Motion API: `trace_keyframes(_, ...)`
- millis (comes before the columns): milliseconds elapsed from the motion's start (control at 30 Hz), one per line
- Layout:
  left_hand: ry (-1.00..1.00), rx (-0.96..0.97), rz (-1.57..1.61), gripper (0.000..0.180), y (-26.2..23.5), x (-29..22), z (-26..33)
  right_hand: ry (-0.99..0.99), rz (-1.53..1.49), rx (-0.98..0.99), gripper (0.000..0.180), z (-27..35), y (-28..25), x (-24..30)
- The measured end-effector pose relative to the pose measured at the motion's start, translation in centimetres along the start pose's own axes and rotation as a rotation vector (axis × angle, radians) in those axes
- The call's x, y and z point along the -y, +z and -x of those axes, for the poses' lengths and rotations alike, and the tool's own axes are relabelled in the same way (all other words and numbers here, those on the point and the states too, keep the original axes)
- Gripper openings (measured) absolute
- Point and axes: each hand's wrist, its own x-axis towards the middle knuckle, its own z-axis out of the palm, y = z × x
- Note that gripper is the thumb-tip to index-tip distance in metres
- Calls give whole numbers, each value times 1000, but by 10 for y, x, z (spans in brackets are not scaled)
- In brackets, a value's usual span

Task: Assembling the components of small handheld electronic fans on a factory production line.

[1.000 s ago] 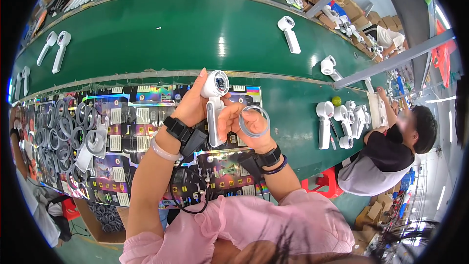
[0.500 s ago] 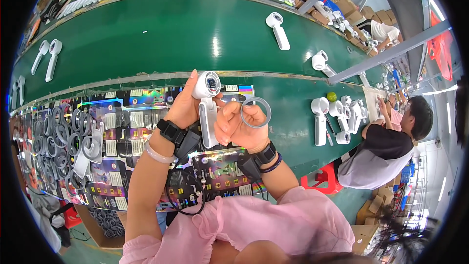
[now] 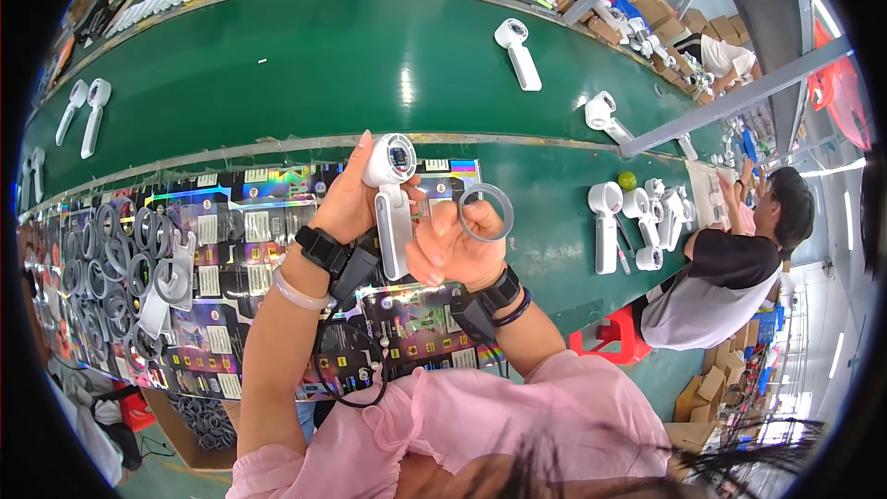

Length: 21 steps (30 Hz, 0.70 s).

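Observation:
My left hand (image 3: 346, 203) grips a white hand-held device (image 3: 393, 203) with a round head and a straight handle, held upright over the table. My right hand (image 3: 453, 249) pinches a grey-clear ring (image 3: 486, 212) just to the right of the device's head, apart from it. Both wrists wear black straps with cables running down.
Shiny printed sheets (image 3: 231, 222) cover the near table, with several grey rings (image 3: 111, 249) piled at the left. More white devices lie on the green belt (image 3: 277, 65) and near a seated person (image 3: 730, 268) at the right. Cardboard boxes stand at the far right.
The device and ring have stayed close together in my hands; the ring has shifted slightly lower and to the right of the device head. The view has drifted a little.

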Motion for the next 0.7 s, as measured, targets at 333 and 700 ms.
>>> trace_keyframes(333,-7,-21,12,65,1,0,0,28,-67,193,49,-1,16,-3)
trace_keyframes(700,-10,-19,11,66,0,0,-1,135,-112,450,49,-8,10,-6)
